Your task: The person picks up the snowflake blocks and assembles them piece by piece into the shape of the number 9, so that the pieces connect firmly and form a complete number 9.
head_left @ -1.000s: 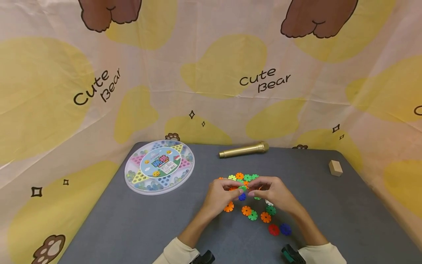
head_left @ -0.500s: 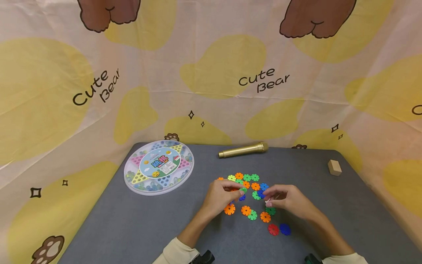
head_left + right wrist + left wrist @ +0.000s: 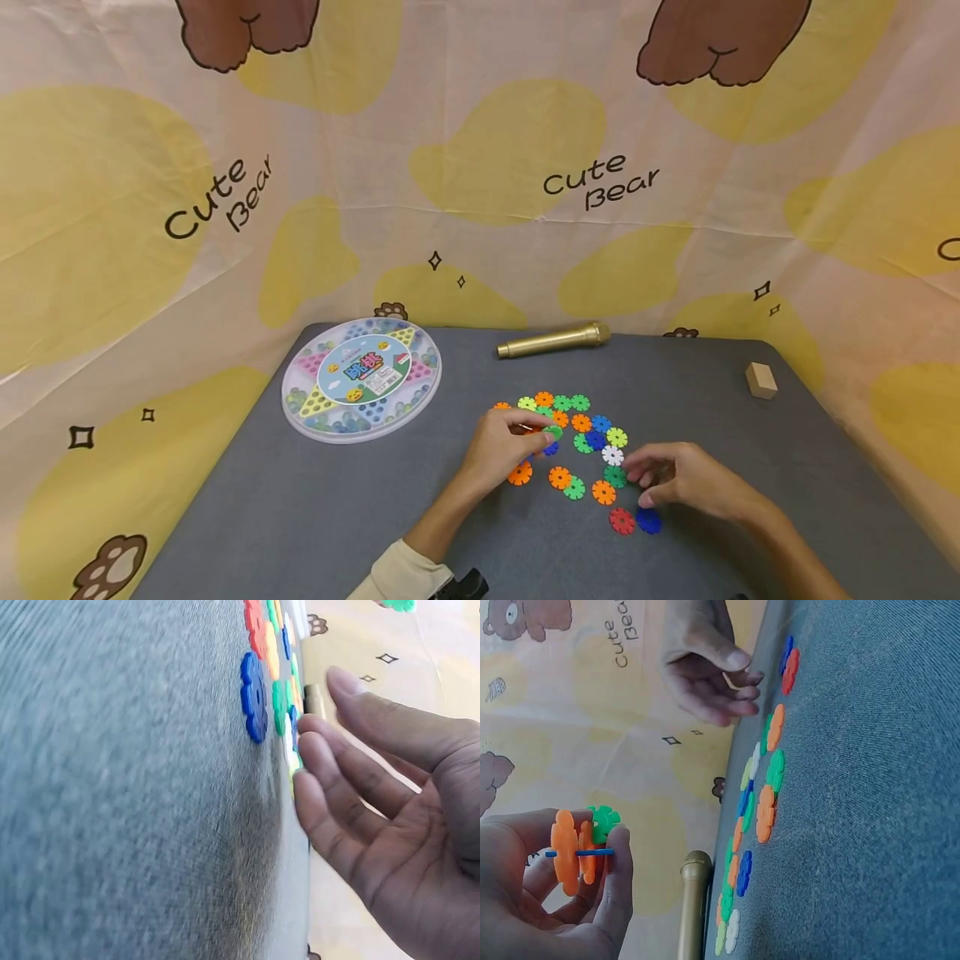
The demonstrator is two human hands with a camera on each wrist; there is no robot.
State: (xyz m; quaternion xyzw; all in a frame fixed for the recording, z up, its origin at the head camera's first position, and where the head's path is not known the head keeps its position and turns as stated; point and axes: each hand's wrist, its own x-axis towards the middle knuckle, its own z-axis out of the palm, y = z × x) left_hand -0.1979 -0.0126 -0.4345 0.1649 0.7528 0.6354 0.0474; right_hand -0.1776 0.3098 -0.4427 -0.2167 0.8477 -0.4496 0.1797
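Between thumb and fingers my left hand (image 3: 495, 446) pinches a small cluster of joined snowflake discs. In the left wrist view the cluster has an orange disc (image 3: 565, 855), a second orange one behind it, a green disc (image 3: 604, 824) and a blue disc (image 3: 592, 853) seen edge-on. My right hand (image 3: 693, 482) hovers low over the table with loosely bent fingers and holds nothing. Its fingertips are close to a dark green disc (image 3: 615, 477); its thumb is above a blue disc (image 3: 648, 521). A red disc (image 3: 621, 522) and a white disc (image 3: 612, 455) lie nearby.
Several more loose discs, such as an orange one (image 3: 603, 492), lie around the left hand. A gold microphone (image 3: 555, 341) lies at the back. A round marble board game (image 3: 365, 379) is at the back left, and a wooden block (image 3: 762, 381) at the right.
My right hand has left the left hand's cluster and moved right and toward me, uncovering the white and yellow-green discs. The left hand stays in place with the cluster.
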